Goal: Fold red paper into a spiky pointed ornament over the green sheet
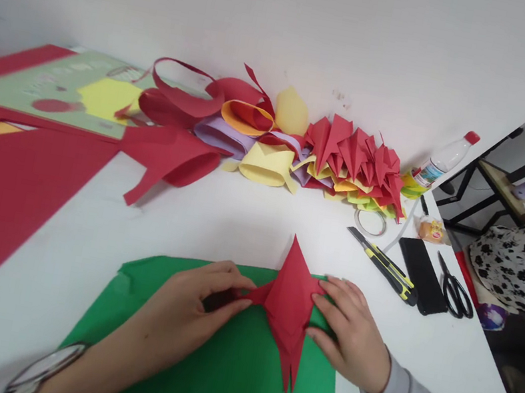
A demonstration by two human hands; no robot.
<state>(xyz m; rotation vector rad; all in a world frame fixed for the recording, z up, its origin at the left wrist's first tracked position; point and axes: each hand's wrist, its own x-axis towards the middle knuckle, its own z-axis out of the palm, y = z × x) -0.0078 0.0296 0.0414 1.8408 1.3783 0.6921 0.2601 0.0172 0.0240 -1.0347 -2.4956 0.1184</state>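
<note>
A red folded-paper shape (292, 293), pointed at the top and split into two thin points at the bottom, lies over a green sheet (220, 379). My left hand (195, 306) pinches a narrow red flap that sticks out of its left side between thumb and fingers. On the other side, my right hand (353, 331) grips the right edge, its fingertips on a small side flap and its thumb lower down. The inner folds are hidden from this angle.
Along the wall lie red paper loops (173, 154), a yellow paper piece (268, 164) and a row of red folded shapes (347, 147). To the right are a bottle (441, 164), tape roll (369, 223), utility knife (387, 267), black phone-like slab (422, 275) and scissors (454, 288). Large red sheets (3, 198) cover the left.
</note>
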